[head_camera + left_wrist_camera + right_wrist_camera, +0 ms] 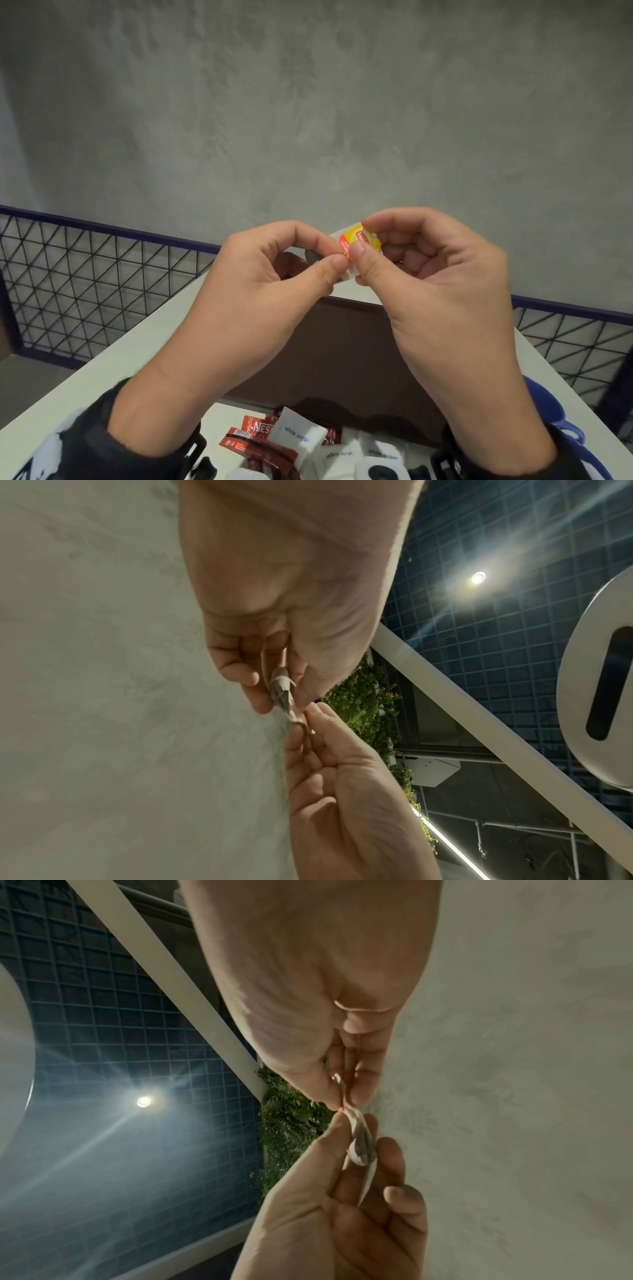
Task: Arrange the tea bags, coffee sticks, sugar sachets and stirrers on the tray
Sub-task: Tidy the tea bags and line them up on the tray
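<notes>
Both hands are raised above the table and hold one tea bag with a yellow and red label. My left hand pinches its white lower part between thumb and forefinger. My right hand pinches the label end. The left wrist view has the tea bag in the left hand, with the right hand pinching its end from below. In the right wrist view the right hand pinches above the tea bag. A brown tray lies under the hands. Red coffee sticks and white sugar sachets lie near me.
The white table runs away from me to a grey wall. A black mesh railing with a purple top rail stands on both sides. A blue object sits at the table's right edge.
</notes>
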A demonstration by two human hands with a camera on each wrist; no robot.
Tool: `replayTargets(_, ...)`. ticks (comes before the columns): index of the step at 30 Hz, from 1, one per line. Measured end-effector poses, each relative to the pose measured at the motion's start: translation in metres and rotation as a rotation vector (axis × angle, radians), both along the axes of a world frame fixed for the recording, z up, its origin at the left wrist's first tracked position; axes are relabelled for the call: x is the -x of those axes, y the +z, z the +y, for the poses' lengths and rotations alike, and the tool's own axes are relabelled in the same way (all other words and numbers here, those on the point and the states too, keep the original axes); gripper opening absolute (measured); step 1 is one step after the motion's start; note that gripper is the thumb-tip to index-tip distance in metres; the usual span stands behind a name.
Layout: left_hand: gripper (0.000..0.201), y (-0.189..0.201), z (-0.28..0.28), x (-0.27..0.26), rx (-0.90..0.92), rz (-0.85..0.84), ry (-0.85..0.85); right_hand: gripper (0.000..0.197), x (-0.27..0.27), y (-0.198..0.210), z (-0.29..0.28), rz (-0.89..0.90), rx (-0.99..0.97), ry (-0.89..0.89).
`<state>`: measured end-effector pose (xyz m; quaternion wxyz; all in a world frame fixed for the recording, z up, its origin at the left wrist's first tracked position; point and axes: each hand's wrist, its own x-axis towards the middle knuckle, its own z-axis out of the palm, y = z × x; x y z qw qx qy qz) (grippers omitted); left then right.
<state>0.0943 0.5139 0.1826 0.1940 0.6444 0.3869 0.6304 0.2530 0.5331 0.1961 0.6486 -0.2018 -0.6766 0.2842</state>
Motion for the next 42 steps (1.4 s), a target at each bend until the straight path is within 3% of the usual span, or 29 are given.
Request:
replayTargets(6,0.012,-0.002,0.002,0.003,0.019,0.03,-0.044,0.022,0.0,-0.001,0.0,-0.048,-0.03,-0.076)
replayTargets(13,0.006,-0.002,0.003,0.001,0.095,-0.173,-0.185,0.025,-0.001,0.001,-0.003,-0.065,-0.023,-0.05)
replayTargets(17,0.029,0.0,0.002,-0.003,0.081,-0.314,-0.212,0.029,-0.002,0.001,0.0,-0.028,0.029,0.003)
replayTargets(24,0.033,0.004,0.0,-0.003,0.056,-0.373,-0.151,0.009,-0.002,0.0,0.004,-0.04,0.229,0.051)
replayTargets(30,0.033,0.005,-0.004,0.006,0.14,-0.199,-0.09,0.01,-0.003,0.0,0.005,-0.082,0.344,0.072)
replayTargets(34,0.03,-0.007,-0.009,0.044,0.21,-0.056,0.035,0.008,0.004,-0.007,0.009,-0.108,0.391,0.05)
replayTargets(36,0.019,-0.02,-0.011,0.075,0.26,-0.067,0.099,0.008,0.01,-0.015,0.013,-0.173,0.473,0.064)
replayTargets(39,0.003,-0.047,-0.009,0.118,0.375,-0.154,0.147,0.008,0.03,-0.03,0.035,-0.45,0.614,0.073)
replayTargets(42,0.004,-0.067,-0.004,0.139,0.47,-0.3,0.158,0.008,0.057,-0.045,0.071,-0.662,0.721,0.105)
